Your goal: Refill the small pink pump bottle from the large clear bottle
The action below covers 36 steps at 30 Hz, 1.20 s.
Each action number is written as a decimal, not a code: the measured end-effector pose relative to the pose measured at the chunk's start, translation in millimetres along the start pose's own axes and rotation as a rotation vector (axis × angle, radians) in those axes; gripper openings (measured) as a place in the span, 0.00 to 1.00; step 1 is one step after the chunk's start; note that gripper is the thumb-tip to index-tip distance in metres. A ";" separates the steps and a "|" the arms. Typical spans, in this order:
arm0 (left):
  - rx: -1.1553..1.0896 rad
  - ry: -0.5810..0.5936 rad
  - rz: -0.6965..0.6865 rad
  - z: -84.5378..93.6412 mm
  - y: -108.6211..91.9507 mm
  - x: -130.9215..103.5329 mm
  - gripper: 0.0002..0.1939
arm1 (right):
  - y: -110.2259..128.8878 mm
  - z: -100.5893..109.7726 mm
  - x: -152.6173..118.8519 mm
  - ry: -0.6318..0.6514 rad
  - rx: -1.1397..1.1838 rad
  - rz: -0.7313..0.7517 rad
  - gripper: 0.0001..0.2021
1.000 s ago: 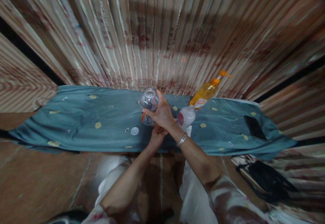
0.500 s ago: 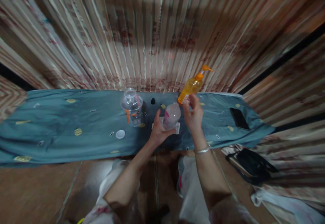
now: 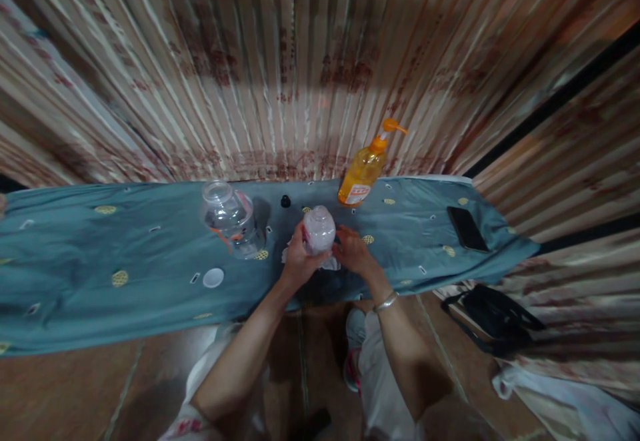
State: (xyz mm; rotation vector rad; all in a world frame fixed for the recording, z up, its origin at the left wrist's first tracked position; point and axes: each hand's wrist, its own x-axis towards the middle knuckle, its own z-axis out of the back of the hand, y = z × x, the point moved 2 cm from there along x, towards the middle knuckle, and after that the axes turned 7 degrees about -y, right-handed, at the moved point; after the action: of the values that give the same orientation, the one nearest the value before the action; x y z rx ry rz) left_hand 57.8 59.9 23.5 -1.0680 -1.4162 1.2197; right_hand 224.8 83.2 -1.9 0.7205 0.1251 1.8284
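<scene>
A clear plastic bottle (image 3: 319, 228) with pink on its side leans toward me over the middle of the cloth-covered table. My left hand (image 3: 298, 258) is wrapped round its left side and lower part. At its right side is my right hand (image 3: 354, 252), fingers bent in close to the bottle; whether they grip it or something small is hidden. White crumpled paper or cloth (image 3: 330, 263) shows beneath the bottle and hands. Beyond them stands an orange pump bottle (image 3: 363, 173) with yellow liquid. A small black cap (image 3: 285, 201) lies behind the bottle.
A large clear plastic jar (image 3: 233, 221) stands to the left, with a white round lid (image 3: 213, 278) in front of it. On the right lies a black phone (image 3: 467, 228). A pleated curtain (image 3: 300, 81) rises behind the table (image 3: 165, 254). A black bag (image 3: 495, 318) sits low at the right.
My right hand has come away from the pump bottle, down and left to the clear bottle. The pump bottle stays standing. My view has shifted slightly right.
</scene>
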 end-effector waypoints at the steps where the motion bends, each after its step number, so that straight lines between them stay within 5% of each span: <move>1: -0.001 -0.011 0.014 2.0 -0.1 -0.5 0.43 | 1.5 -1.0 -2.5 0.025 0.015 -0.014 0.12; 11: 0.036 -0.066 0.059 29.7 -5.0 -6.6 0.44 | 8.5 10.8 -3.0 0.066 0.345 -0.256 0.03; 16: 0.043 -0.064 0.056 26.9 -2.7 -7.9 0.43 | 17.8 25.7 10.8 -0.025 0.613 -0.344 0.15; 22: 0.032 -0.054 0.069 16.4 -3.4 -8.2 0.42 | 55.6 35.2 14.5 -0.096 1.199 -0.516 0.20; 36: 0.047 -0.014 0.021 18.6 -1.6 -7.6 0.42 | 58.0 25.9 34.5 -0.088 1.144 -0.438 0.16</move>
State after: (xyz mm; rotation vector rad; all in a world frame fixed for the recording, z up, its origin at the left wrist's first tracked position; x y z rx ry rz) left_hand 40.7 49.2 23.2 -1.0468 -1.3835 1.2721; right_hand 183.8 85.0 57.6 1.4024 1.2324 1.1805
